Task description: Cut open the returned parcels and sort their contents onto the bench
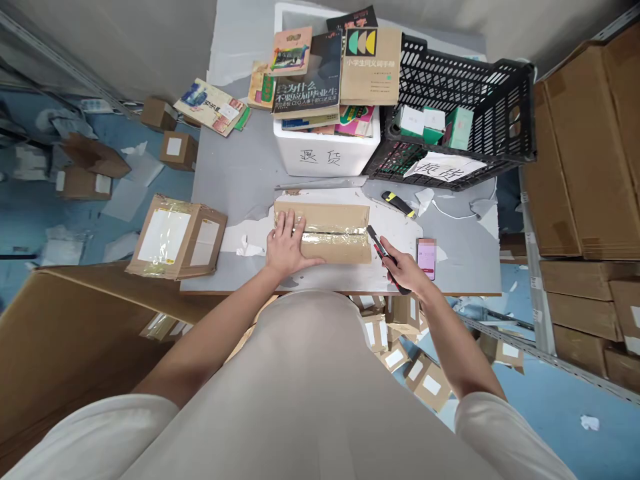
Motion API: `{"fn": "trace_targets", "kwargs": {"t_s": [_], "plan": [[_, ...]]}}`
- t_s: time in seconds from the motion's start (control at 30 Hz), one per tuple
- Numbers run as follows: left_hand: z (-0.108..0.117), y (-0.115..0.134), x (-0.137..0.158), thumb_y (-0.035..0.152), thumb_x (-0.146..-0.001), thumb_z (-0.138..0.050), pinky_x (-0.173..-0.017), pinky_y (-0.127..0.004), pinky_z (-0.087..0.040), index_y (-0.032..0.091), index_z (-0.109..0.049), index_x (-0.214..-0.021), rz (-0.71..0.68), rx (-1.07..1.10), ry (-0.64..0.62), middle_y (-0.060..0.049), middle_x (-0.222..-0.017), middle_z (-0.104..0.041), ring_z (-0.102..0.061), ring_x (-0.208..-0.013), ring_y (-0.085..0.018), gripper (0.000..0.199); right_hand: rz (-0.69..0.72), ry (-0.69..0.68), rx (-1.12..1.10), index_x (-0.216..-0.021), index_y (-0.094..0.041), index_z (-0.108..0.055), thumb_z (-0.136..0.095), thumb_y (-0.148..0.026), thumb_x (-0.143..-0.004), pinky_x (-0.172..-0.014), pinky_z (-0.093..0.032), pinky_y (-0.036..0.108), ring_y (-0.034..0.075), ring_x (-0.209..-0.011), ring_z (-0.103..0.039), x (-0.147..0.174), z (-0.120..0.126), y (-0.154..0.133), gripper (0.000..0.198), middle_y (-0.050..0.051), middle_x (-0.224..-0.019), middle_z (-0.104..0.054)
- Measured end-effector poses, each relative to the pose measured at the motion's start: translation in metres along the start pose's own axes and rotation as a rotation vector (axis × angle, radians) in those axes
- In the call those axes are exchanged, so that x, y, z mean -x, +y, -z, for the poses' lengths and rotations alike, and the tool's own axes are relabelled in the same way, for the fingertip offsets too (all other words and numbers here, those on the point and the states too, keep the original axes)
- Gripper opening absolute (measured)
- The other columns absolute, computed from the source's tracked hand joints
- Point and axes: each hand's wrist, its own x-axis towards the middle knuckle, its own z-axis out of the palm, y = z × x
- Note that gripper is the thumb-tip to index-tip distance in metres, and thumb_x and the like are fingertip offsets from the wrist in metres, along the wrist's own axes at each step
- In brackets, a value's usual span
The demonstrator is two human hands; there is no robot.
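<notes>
A flat cardboard box [340,248] lies on the table before me, clear tape running along its middle seam. My left hand [287,247] rests on the box's left end, fingers spread and thumb stretched out along the near side. In my right hand [403,267] is a utility knife [381,248], dark with red on its handle. Its tip is at the right end of the box, by the taped seam; whether it touches the tape I cannot tell. Close to the right hand lies a phone [427,259] with a lit pink screen.
A yellow-and-black cutter [399,204] lies behind the phone. At the back stand a white foam bin [327,157] heaped with books and a black crate [465,80] holding small boxes. A taped carton [177,238] sits at the table's left edge. Boxes crowd the floor and right-hand shelf.
</notes>
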Motion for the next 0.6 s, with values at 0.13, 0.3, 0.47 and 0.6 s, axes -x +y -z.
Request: {"fn": "trace_targets", "kwargs": {"t_s": [0.13,0.3,0.47,0.6], "plan": [[0.000,0.001,0.000,0.087,-0.058,-0.054,-0.107,-0.052,-0.031,0.016,-0.020,-0.153,0.019,0.002,-0.028,-0.017,-0.161,-0.008,-0.003,-0.148,-0.038,0.124,0.000,-0.095,0.236,-0.153,-0.030,-0.024,-0.040,-0.025,-0.093,-0.048,-0.046,0.021,0.009,-0.043,-0.055,0.004,0.014,-0.010,0.062,-0.004,-0.070,-0.062],[0.002,0.002,0.001,0.088,-0.058,-0.054,-0.104,-0.054,-0.034,0.018,-0.018,-0.154,0.036,0.019,-0.066,-0.015,-0.162,-0.005,-0.002,-0.148,-0.038,0.124,0.168,-0.092,0.637,-0.152,-0.020,-0.028,-0.039,-0.021,-0.093,-0.060,-0.045,0.024,0.017,-0.063,-0.062,0.014,0.019,-0.019,0.060,0.003,-0.078,-0.068],[0.007,0.002,-0.001,0.086,-0.060,-0.054,-0.104,-0.055,-0.035,0.019,-0.015,-0.154,0.038,0.017,-0.102,-0.014,-0.162,-0.003,0.000,-0.148,-0.038,0.122,0.229,-0.094,0.928,-0.152,-0.019,-0.026,-0.038,-0.020,-0.094,-0.061,-0.038,0.025,0.020,-0.074,-0.062,0.010,0.022,-0.024,0.059,0.009,-0.092,-0.070],[0.007,0.002,-0.002,0.088,-0.060,-0.052,-0.104,-0.054,-0.037,0.019,-0.013,-0.154,0.015,0.001,-0.100,-0.014,-0.162,-0.001,0.000,-0.148,-0.038,0.123,0.201,-0.118,0.969,-0.152,-0.017,-0.023,-0.038,-0.020,-0.095,-0.059,-0.034,0.025,0.019,-0.071,-0.061,0.006,0.021,-0.029,0.060,0.010,-0.093,-0.070]]}}
